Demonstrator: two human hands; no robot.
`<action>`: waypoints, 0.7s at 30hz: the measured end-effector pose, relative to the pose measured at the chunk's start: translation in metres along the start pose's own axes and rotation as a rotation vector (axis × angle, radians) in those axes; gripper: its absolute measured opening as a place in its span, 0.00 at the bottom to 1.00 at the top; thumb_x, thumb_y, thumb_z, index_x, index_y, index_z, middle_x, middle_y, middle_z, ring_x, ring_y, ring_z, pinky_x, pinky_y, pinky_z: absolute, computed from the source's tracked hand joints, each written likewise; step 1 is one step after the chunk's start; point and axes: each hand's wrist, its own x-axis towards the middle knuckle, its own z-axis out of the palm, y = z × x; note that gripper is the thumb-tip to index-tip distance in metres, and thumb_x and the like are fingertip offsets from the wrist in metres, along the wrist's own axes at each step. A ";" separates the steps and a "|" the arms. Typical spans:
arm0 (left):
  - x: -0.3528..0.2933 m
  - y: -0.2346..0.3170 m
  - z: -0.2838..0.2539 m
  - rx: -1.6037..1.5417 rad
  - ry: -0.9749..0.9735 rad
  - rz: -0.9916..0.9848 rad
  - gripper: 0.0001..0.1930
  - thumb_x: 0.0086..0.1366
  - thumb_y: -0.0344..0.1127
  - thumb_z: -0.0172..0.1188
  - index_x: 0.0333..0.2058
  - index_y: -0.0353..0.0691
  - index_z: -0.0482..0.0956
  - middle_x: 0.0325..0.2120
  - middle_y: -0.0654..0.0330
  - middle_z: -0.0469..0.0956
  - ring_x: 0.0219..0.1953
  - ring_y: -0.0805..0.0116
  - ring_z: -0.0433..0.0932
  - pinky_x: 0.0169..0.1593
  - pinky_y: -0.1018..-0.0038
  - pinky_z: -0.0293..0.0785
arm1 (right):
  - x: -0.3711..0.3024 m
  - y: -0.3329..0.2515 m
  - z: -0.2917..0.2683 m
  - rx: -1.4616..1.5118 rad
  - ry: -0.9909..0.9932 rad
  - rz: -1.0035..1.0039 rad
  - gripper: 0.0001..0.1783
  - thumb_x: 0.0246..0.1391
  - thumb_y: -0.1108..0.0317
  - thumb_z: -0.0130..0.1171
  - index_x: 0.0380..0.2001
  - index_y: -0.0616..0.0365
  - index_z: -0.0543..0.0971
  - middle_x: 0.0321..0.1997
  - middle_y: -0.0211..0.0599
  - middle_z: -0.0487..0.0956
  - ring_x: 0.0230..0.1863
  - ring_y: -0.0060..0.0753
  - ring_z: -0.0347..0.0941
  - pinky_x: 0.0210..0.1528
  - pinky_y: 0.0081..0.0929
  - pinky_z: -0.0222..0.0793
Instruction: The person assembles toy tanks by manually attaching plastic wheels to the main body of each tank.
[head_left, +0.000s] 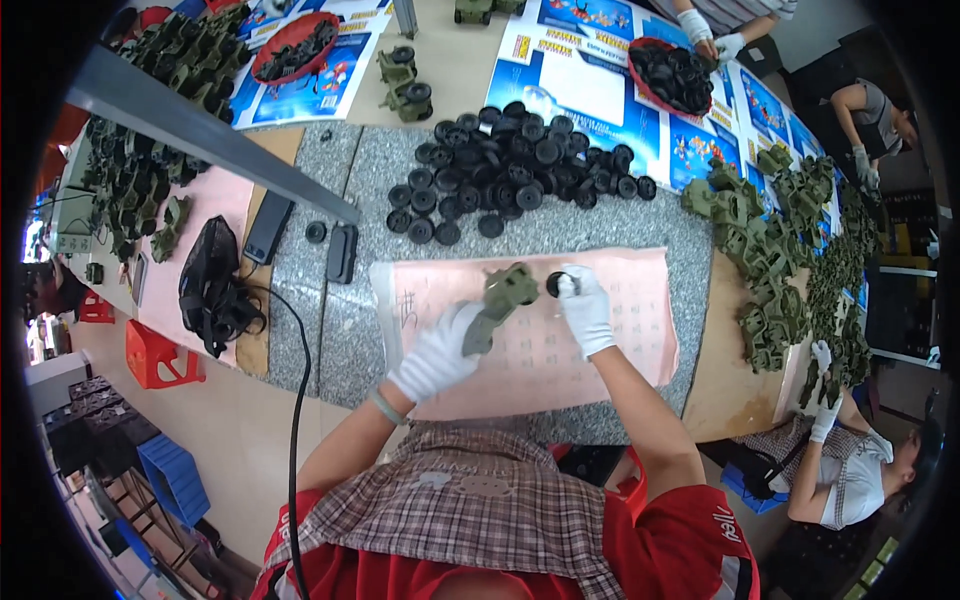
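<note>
Checked apron [470, 500] fills foreground, below pink sheet [640, 330]. Over sheet's middle, gloved left hand [438, 352] wrapped tight round green plastic toy body [505, 295]. Gloved right hand [583, 308] pinches black wheel [555, 284] against body's right end. Wheel pile [515, 170] beyond sheet; green toy bodies [775, 260] heaped right of sheet.
</note>
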 end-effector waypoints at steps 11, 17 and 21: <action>0.032 0.013 0.011 0.129 -0.202 0.058 0.45 0.48 0.39 0.76 0.67 0.46 0.67 0.65 0.48 0.66 0.61 0.43 0.74 0.60 0.56 0.77 | -0.028 -0.021 -0.033 -0.407 -0.187 0.026 0.23 0.61 0.60 0.64 0.59 0.50 0.79 0.56 0.46 0.77 0.52 0.54 0.79 0.53 0.45 0.77; 0.025 0.018 0.026 0.221 -0.149 -0.052 0.50 0.46 0.43 0.78 0.69 0.48 0.63 0.63 0.48 0.67 0.59 0.42 0.75 0.58 0.54 0.78 | -0.032 -0.011 -0.038 -0.420 -0.422 0.063 0.30 0.58 0.61 0.67 0.64 0.49 0.74 0.58 0.43 0.75 0.54 0.52 0.78 0.54 0.43 0.78; 0.023 0.004 0.039 0.194 -0.120 -0.080 0.45 0.48 0.44 0.77 0.65 0.47 0.65 0.60 0.47 0.68 0.56 0.42 0.77 0.56 0.55 0.79 | -0.031 -0.017 -0.039 -0.408 -0.460 0.111 0.32 0.56 0.62 0.69 0.64 0.51 0.74 0.56 0.45 0.75 0.55 0.52 0.77 0.57 0.41 0.76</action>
